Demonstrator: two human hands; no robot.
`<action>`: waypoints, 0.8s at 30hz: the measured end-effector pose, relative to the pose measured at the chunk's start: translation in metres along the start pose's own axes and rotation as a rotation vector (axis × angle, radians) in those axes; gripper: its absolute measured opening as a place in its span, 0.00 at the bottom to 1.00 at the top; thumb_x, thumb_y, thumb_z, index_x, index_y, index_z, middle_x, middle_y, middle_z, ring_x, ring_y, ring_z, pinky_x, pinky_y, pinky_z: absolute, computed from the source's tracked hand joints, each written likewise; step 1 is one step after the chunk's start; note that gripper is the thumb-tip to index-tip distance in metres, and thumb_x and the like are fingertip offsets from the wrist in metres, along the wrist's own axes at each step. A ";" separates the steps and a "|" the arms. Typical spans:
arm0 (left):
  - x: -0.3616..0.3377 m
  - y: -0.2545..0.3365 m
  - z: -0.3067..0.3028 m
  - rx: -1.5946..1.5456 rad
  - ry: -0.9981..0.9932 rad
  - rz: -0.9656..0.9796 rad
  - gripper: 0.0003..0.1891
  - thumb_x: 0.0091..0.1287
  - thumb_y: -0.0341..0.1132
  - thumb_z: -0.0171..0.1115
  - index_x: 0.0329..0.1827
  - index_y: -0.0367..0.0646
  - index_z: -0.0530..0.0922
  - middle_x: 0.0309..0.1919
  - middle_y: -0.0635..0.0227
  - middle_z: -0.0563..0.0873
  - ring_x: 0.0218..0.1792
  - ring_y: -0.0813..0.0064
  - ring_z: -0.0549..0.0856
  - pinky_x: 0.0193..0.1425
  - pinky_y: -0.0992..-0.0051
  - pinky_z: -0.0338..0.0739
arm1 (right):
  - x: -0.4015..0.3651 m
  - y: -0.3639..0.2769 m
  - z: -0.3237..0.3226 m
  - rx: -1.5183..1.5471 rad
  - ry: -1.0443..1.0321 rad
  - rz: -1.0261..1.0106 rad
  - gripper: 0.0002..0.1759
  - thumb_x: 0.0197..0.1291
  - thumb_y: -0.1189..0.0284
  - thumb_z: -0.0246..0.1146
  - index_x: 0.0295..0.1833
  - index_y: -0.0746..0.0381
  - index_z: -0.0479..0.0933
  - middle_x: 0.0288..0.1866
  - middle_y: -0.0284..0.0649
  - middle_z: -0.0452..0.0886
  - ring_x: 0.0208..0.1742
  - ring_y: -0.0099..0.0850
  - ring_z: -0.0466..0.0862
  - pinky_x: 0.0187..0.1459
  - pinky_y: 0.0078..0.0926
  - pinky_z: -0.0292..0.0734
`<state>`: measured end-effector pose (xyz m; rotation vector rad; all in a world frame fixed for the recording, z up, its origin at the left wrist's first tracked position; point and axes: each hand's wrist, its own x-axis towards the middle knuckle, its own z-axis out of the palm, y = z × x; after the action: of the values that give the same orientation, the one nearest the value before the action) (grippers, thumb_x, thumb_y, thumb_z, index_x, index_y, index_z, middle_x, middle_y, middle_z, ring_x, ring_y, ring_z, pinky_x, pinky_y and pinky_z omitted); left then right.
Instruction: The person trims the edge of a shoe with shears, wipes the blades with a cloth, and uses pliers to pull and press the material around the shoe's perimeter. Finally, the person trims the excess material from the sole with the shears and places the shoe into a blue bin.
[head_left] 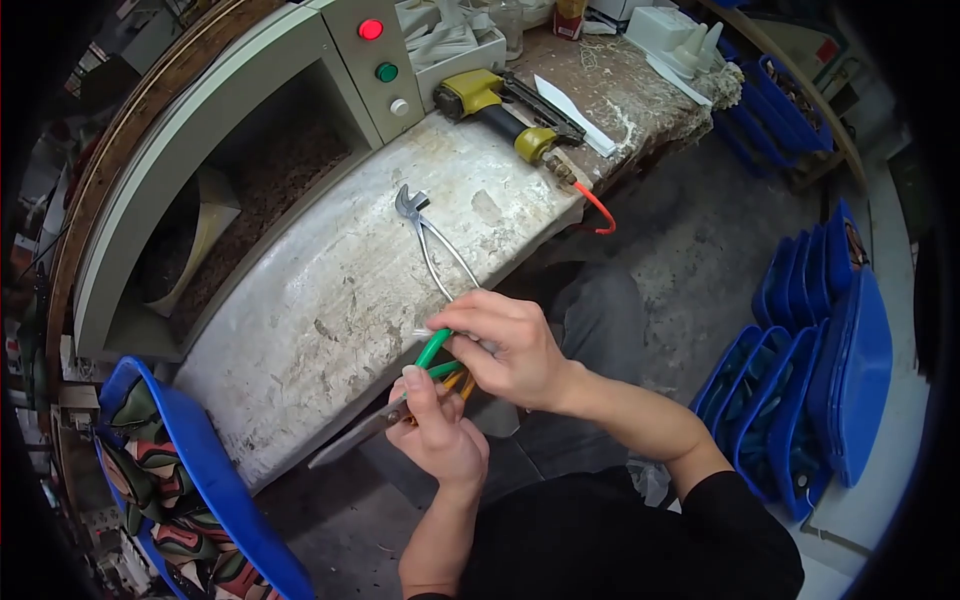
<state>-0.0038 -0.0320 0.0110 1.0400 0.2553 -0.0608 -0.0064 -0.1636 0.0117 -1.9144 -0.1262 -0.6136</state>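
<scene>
Both my hands are together just off the bench's near edge, around a pair of scissors (436,347) with green handles. My left hand (440,440) is closed around them near the pivot, its thumb lying along the green handle, and the metal blades point down to the left. My right hand (515,350) pinches the upper end of the green handle. A small pale piece shows at its fingertips, too small to name. Yellow-orange parts show between the hands, partly hidden by the fingers. Beyond them, metal pincers (425,225) lie on the bench with their handles toward my right hand.
A yellow nail gun (500,110) with a red hose rests on the worn bench (330,290). Behind stands a grey machine (350,75) with buttons. A blue bin (215,470) of shoe parts is at left; several blue bins (850,370) stand at right.
</scene>
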 end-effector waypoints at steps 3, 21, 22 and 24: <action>-0.001 0.004 -0.001 -0.004 0.044 -0.013 0.18 0.84 0.46 0.59 0.35 0.45 0.80 0.22 0.78 0.76 0.19 0.92 0.64 0.23 0.85 0.57 | 0.001 0.000 -0.009 0.166 -0.098 0.009 0.15 0.66 0.87 0.67 0.57 0.68 0.87 0.53 0.43 0.89 0.38 0.27 0.84 0.39 0.19 0.80; 0.006 -0.008 -0.013 0.062 0.069 -0.032 0.19 0.84 0.46 0.59 0.31 0.47 0.78 0.20 0.77 0.74 0.17 0.90 0.63 0.21 0.84 0.57 | -0.007 0.012 0.029 0.268 0.139 0.320 0.09 0.67 0.82 0.69 0.50 0.70 0.88 0.43 0.42 0.91 0.35 0.25 0.84 0.36 0.23 0.78; 0.007 -0.012 -0.014 0.089 0.061 -0.014 0.19 0.84 0.45 0.59 0.31 0.47 0.78 0.20 0.77 0.74 0.17 0.90 0.62 0.21 0.84 0.57 | -0.008 0.014 0.030 0.279 0.185 0.393 0.08 0.67 0.82 0.69 0.50 0.70 0.88 0.43 0.42 0.91 0.35 0.25 0.84 0.36 0.23 0.78; 0.006 -0.014 -0.013 0.122 0.048 -0.005 0.19 0.84 0.45 0.60 0.31 0.47 0.77 0.20 0.77 0.74 0.17 0.90 0.62 0.21 0.84 0.57 | -0.012 0.016 0.028 0.286 0.242 0.474 0.08 0.67 0.82 0.69 0.50 0.70 0.88 0.42 0.42 0.91 0.35 0.25 0.84 0.35 0.23 0.78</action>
<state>-0.0031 -0.0278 -0.0080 1.1631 0.3008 -0.0570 -0.0007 -0.1431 -0.0158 -1.5060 0.3674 -0.4680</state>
